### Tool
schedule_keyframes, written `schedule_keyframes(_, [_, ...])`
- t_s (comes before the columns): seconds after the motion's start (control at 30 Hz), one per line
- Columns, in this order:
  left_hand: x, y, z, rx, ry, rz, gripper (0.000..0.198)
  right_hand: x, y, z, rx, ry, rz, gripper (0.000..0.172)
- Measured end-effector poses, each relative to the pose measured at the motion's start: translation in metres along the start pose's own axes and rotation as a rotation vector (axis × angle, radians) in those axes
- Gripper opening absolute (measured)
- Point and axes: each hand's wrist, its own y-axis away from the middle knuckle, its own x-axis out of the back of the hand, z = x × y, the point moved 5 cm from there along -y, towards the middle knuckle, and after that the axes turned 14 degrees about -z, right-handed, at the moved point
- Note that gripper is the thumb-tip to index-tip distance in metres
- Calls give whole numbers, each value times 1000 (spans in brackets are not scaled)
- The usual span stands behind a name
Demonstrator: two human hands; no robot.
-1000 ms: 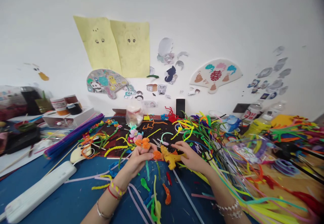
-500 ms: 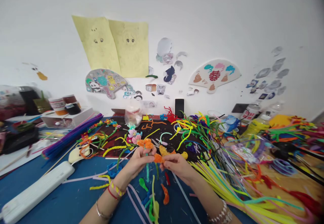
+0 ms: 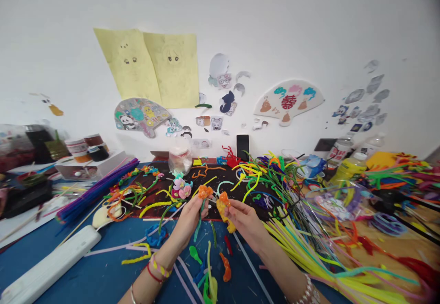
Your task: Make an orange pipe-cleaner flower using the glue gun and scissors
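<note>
My left hand (image 3: 190,217) is closed on an orange pipe-cleaner flower (image 3: 205,191), whose teal stem hangs below the fingers. Opposite it, my right hand (image 3: 246,224) pinches a fuzzy orange-and-yellow pipe-cleaner piece (image 3: 222,209), orange at the top and yellow below. A small gap separates the two pieces. On the blue mat beneath the hands lie a curled orange piece (image 3: 225,267), a green piece (image 3: 195,254) and a short red one (image 3: 228,245). Behind my left hand sits a pink and lilac pipe-cleaner flower cluster (image 3: 181,188).
Bundles of yellow pipe cleaners (image 3: 302,249) spread to the right, and a purple-blue bundle (image 3: 92,194) lies left. A white power strip (image 3: 51,263) rests at front left. Bottles (image 3: 350,169), a phone (image 3: 242,147) and a plastic tub (image 3: 180,158) stand near the wall.
My hands have drawn apart a little. The orange-and-yellow piece now stands upright in my right hand, and the orange flower is turned differently. The view has shifted slightly.
</note>
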Motion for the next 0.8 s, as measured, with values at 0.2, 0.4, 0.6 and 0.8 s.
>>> schedule_keyframes(0.2, [0, 6, -4, -64, -250, 75, 21, -2, 2, -3, 81, 4, 60, 29])
schedule_keyframes(0.4, [-3, 7, -13, -91, -61, 123, 24, -6, 3, 2, 82, -110, 42, 30])
schedule_keyframes(0.6, [-2, 7, -19, -54, -75, 168, 18, -7, 2, 11, -19, -142, -21, 28])
schedule_keyframes(0.8, [-2, 8, -26, -9, 83, 207, 18, -2, 4, 10, 73, -30, 78, 30])
